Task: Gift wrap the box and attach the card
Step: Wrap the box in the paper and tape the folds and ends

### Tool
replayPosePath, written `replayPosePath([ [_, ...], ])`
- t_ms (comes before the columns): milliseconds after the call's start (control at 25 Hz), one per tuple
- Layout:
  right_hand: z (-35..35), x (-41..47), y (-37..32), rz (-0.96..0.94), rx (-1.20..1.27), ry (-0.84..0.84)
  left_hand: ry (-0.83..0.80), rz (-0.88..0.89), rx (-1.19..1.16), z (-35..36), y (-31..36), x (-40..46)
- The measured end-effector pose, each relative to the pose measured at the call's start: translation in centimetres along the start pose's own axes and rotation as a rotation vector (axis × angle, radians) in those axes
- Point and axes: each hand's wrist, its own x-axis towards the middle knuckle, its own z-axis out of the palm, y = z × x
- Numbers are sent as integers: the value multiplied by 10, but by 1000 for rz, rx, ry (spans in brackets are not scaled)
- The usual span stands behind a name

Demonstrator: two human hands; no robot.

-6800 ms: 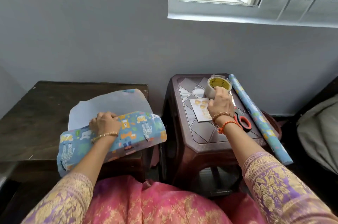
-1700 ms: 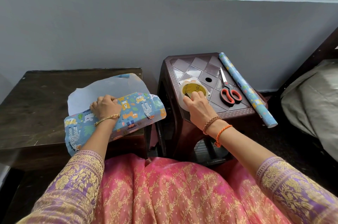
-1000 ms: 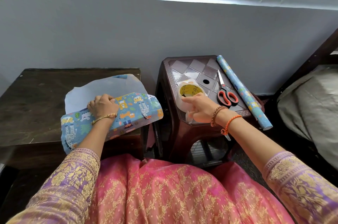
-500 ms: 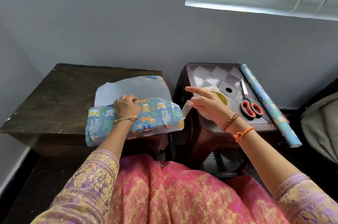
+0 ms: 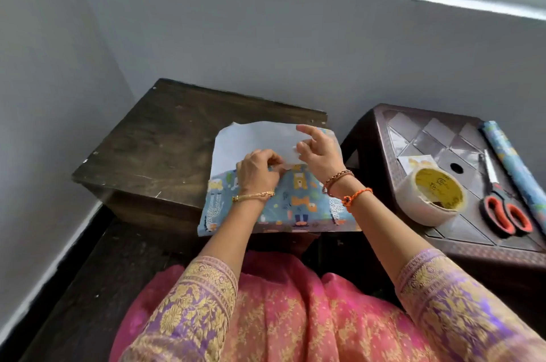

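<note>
Fingers of both hands pinching clear glossy tape strip (image 5: 288,166), over rectangular patterned-paper box (image 5: 295,202).

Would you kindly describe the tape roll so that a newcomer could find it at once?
Look to the brown plastic stool right of the wooden table. The tape roll lies at its near-left part, beside the orange-handled scissors. It alone is round, clear, with a yellow core.
</note>
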Motion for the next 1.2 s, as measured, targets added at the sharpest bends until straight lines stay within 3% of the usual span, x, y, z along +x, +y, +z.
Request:
replayPosePath([
  [200,13,8,17,-53,-191,-51,87,-100,-198,-5,7,-4],
  [520,19,8,19,-47,-267,-6,42,-112,-232,-6,10,-8],
  [800,23,10,16,26,-449,-15,5,-50,-138,-3,8,-7],
  [960,16,24,13,211,-325,17,-36,10,-10,-2,6,-4],
  [1040,18,28,15,284,-404,15,-103,-4,99,-3,7,-3],
  [1120,22,27,16,265,-488,69,-185,-18,229,-4,10,-1],
  [1200,24,20,14,168,-408,177,-273,-39,327,-7,15,1],
])
